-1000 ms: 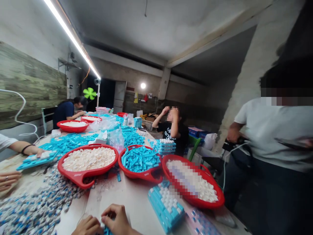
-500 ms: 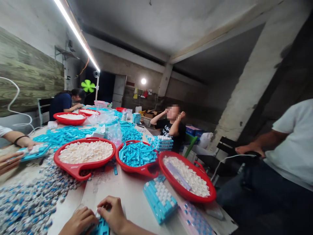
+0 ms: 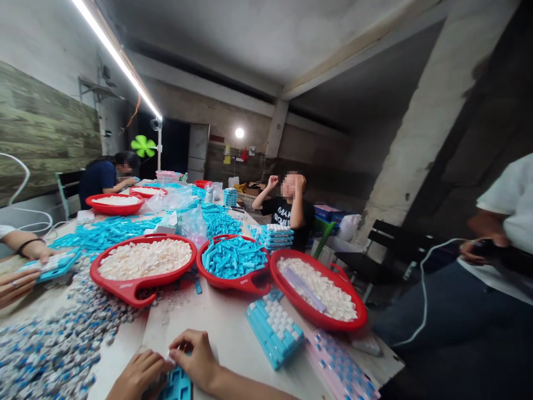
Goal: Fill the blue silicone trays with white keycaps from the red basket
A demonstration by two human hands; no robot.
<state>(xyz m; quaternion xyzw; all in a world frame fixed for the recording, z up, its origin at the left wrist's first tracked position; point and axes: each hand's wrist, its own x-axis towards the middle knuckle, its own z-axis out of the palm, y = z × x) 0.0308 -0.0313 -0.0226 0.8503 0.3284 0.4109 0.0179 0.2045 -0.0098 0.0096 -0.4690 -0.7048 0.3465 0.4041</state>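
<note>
At the near edge of the table, a light-blue plastic frame (image 3: 180, 384) with square openings lies under my two hands. My left hand (image 3: 139, 375) is closed at the frame's left side, its fingertips partly hidden. Over the frame's top end my right hand (image 3: 195, 358) is bent into a pinch, thumb and forefinger at a small white piece (image 3: 171, 360). The fingertips of both hands nearly meet there. To the right lies a stack of blue frames with white keycaps (image 3: 275, 328), beside a pink tray of blue-dotted pieces (image 3: 341, 364).
Red baskets hold white pieces (image 3: 145, 258), blue pieces (image 3: 233, 256) and more white pieces (image 3: 333, 297). Loose grey-and-blue switches (image 3: 54, 339) cover the left. A co-worker's hands (image 3: 25, 275) hold a blue frame at left. A standing person (image 3: 508, 222) holds a corded dark object.
The view has shifted slightly. My hands stay over the blue frame, and more of its openings show. The standing person at right has drawn the dark object closer to the body.
</note>
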